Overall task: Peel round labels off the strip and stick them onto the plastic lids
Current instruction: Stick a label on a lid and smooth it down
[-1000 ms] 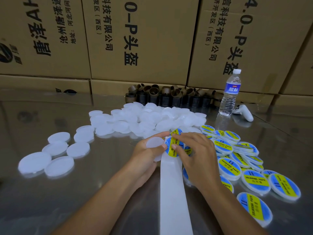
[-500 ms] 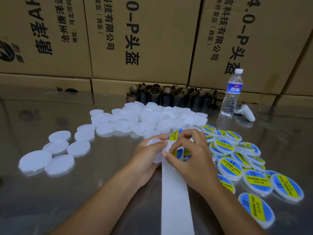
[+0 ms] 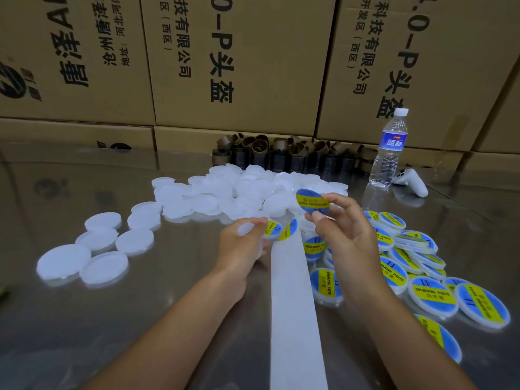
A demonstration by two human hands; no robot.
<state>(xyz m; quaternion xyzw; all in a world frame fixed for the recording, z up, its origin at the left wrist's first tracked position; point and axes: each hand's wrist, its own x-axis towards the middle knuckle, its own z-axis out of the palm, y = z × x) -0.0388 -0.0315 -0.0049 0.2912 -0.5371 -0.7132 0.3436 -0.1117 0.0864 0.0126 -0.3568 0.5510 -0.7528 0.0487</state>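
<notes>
Label (image 3: 313, 200) pinched in right hand (image 3: 346, 236), lid (image 3: 245, 228) gripped in left hand (image 3: 239, 250)

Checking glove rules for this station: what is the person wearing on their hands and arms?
Nothing that shows. The left hand and right hand are bare: no gloves, rings or finger cots. The left forearm and right forearm are bare down to the frame's edge, with no sleeves, watch or bracelets in view.

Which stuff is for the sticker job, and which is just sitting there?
For the job: label in right hand, strip, lid in left hand, plain lids, labelled lids.
Just lying about: bottle, controller, tubes, boxes.
</notes>
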